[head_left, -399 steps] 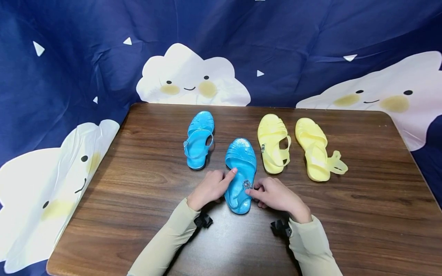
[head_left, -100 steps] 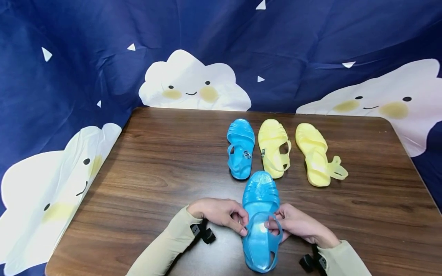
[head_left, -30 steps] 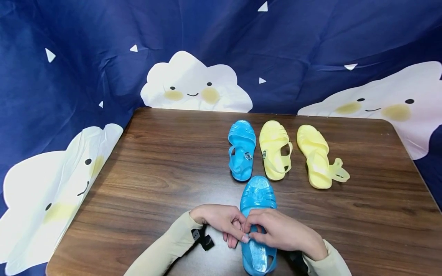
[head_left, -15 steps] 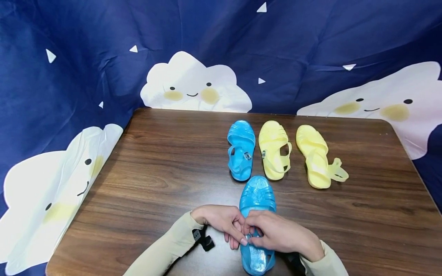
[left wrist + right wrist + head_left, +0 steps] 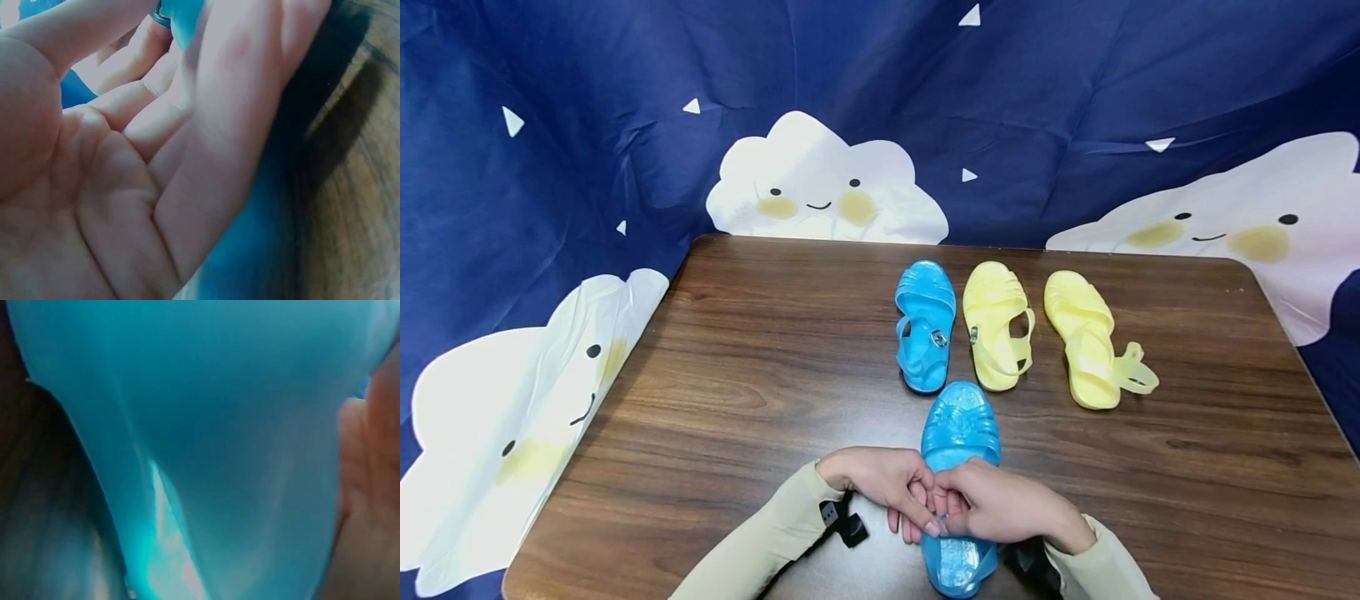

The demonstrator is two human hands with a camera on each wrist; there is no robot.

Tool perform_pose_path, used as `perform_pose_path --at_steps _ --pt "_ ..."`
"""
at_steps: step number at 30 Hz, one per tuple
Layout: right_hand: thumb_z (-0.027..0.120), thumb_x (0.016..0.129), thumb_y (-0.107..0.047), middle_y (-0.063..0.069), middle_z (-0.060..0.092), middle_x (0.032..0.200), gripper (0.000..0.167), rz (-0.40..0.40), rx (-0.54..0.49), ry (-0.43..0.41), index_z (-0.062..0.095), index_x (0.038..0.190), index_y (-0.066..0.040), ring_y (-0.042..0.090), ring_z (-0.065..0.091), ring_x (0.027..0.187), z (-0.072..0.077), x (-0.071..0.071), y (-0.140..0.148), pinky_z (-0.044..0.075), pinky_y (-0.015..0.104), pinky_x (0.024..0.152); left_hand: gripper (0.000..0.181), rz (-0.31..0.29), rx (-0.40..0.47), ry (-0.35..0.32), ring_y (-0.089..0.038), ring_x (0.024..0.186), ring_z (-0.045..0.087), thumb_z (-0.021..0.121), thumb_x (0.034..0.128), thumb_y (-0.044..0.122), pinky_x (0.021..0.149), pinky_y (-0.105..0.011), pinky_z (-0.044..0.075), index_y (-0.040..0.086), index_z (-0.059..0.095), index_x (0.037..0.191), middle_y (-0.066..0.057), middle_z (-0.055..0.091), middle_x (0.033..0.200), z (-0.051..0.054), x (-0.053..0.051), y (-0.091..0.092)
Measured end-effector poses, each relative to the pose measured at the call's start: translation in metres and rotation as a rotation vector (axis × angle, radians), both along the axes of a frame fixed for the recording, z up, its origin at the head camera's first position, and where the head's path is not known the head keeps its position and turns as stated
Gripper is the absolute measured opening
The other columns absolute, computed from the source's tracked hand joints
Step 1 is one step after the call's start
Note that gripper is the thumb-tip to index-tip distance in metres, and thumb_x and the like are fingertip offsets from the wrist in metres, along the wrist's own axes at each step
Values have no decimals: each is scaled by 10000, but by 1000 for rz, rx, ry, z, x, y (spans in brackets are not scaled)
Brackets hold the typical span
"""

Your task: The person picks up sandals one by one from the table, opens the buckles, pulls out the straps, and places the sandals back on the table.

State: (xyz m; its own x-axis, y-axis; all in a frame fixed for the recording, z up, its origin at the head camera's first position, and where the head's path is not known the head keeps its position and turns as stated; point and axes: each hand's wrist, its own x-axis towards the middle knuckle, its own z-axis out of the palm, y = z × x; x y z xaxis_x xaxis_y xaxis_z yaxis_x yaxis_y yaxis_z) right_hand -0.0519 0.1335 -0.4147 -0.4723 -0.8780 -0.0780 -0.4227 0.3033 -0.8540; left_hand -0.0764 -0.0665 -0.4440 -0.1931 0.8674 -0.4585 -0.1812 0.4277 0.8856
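Note:
A glossy blue sandal point(image 5: 960, 423) lies toe-away at the table's near side. My left hand point(image 5: 886, 485) pinches its strap at the left edge. From the right, my right hand point(image 5: 1009, 505) reaches across the sandal, its thumb and fingers gripping the strap against the left fingertips. In the left wrist view, a bit of blue strap point(image 5: 185, 22) and a metal buckle point(image 5: 160, 17) show between the fingers; how far the strap runs through the buckle is hidden. The right wrist view is filled by the blurred blue sandal point(image 5: 206, 425).
Behind the hands, a second blue sandal point(image 5: 924, 287) with its strap looped stands beside a yellow sandal point(image 5: 994, 287). Farther right lies another yellow sandal point(image 5: 1092, 375), its strap spread sideways. The brown wooden table point(image 5: 775, 358) meets a blue cloud-patterned cloth point(image 5: 1015, 83).
The handled blue sandal now stands beside the yellow ones; the other came from back left to the front. My right hand moved from its right side to the left edge. Lately, only small finger shifts.

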Motion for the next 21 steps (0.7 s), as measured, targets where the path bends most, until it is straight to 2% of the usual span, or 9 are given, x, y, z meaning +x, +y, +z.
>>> perform_pose_path --at_steps 6,11,17,21 --pt "678 828 -67 -154 454 607 99 -2 -4 -140 623 776 -131 -81 400 527 -7 -5 1 350 125 472 66 1 7 -11 -85 603 659 662 901 64 501 -233 538 18 669 948 -119 719 714 -2 -1 -1" --pt "686 811 -69 -147 471 608 81 -16 13 -267 631 789 -125 -66 412 523 -12 -8 3 341 123 486 72 7 16 -30 -89 604 662 662 898 50 504 -236 540 -6 668 943 -190 716 754 -3 -1 -1" --pt "687 838 -121 -123 491 615 61 -19 10 -367 644 825 -79 -43 425 523 -16 -11 6 343 130 493 19 22 16 -50 -81 594 657 656 898 32 494 -222 530 17 668 901 -128 718 710 -3 0 -2" --pt "676 852 -132 -127 486 604 78 -12 0 -384 643 834 -64 -44 426 508 -17 -12 7 340 131 481 25 25 12 -54 -83 587 655 658 896 34 497 -228 534 31 676 879 -93 714 687 -3 0 -3"
